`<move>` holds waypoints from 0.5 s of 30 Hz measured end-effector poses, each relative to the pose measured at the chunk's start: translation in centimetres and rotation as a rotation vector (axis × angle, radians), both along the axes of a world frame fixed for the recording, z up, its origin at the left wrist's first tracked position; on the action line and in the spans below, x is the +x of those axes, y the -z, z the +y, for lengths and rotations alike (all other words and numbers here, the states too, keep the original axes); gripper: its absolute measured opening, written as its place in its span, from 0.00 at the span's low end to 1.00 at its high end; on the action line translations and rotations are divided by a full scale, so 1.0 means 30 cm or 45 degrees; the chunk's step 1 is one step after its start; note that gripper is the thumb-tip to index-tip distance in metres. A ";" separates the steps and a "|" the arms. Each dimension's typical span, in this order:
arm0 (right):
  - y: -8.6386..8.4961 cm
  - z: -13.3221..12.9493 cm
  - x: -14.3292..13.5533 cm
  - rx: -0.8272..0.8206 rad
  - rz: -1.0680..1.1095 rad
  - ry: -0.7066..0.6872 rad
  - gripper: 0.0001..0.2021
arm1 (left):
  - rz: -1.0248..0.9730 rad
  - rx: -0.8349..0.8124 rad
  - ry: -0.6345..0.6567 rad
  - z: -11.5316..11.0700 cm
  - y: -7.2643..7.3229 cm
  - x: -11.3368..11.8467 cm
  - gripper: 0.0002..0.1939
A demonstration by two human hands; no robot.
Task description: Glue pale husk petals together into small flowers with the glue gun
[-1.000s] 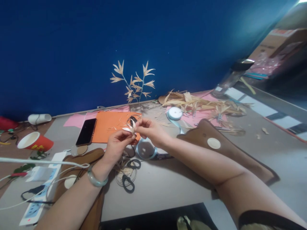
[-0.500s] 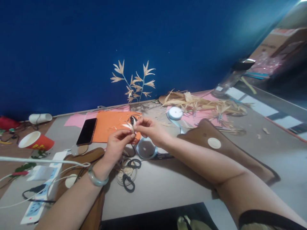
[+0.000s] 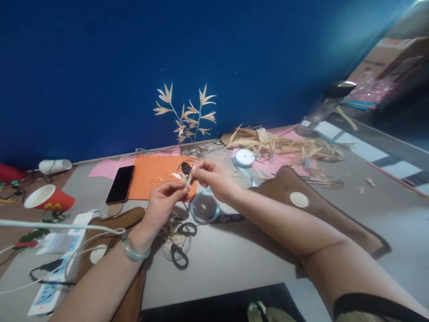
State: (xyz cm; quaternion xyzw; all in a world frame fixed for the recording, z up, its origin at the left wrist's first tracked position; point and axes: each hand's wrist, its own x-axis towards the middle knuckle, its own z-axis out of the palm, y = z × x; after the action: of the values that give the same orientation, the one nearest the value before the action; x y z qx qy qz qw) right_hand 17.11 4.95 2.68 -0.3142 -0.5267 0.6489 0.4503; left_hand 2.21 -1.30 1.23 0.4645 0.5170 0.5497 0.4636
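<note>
My left hand (image 3: 163,202) is closed in a pinch round the base of a small pale dried-husk flower (image 3: 180,177). The fingertips of my right hand (image 3: 216,180) are pinched on one of its petals, at the right side. Both hands are held above the orange paper (image 3: 150,172) and the table. Behind them stands a branching spray of dried-husk flowers (image 3: 191,120) on bluish stems. Under my wrists lie a ring of light blue ribbon (image 3: 193,213) and scissors with black handles (image 3: 180,256).
Dried husks (image 3: 275,142) lie on pink paper at the back right, near a white ribbon spool (image 3: 244,157). A brown cushion (image 3: 321,212) is under my right forearm. At left are a phone (image 3: 120,184), a red paper cup (image 3: 50,198) and a power strip (image 3: 50,293) with cables.
My right hand has shifted slightly right and up from my left, drawing a petal outward. The left hand keeps its pinch in nearly the same place.
</note>
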 end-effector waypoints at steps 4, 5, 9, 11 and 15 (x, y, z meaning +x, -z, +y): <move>0.004 0.010 0.004 0.053 -0.030 0.035 0.05 | 0.017 -0.021 -0.023 0.001 0.008 -0.006 0.10; 0.006 0.011 0.005 0.077 -0.040 0.044 0.05 | 0.012 -0.027 -0.029 0.002 0.011 -0.007 0.10; 0.015 0.014 0.006 0.212 -0.056 0.061 0.08 | -0.027 -0.039 -0.029 0.007 0.026 -0.014 0.11; 0.021 0.012 0.004 0.259 -0.076 0.075 0.09 | -0.041 -0.033 -0.031 0.010 0.030 -0.017 0.12; 0.026 0.007 0.000 0.302 -0.088 0.099 0.10 | -0.038 -0.029 -0.040 0.010 0.033 -0.020 0.12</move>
State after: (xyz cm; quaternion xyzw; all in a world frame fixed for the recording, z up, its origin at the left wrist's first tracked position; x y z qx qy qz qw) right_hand 17.12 5.17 1.89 -0.3012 -0.6024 0.5528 0.4907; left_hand 1.62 -0.99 0.23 0.4426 0.5234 0.5579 0.4679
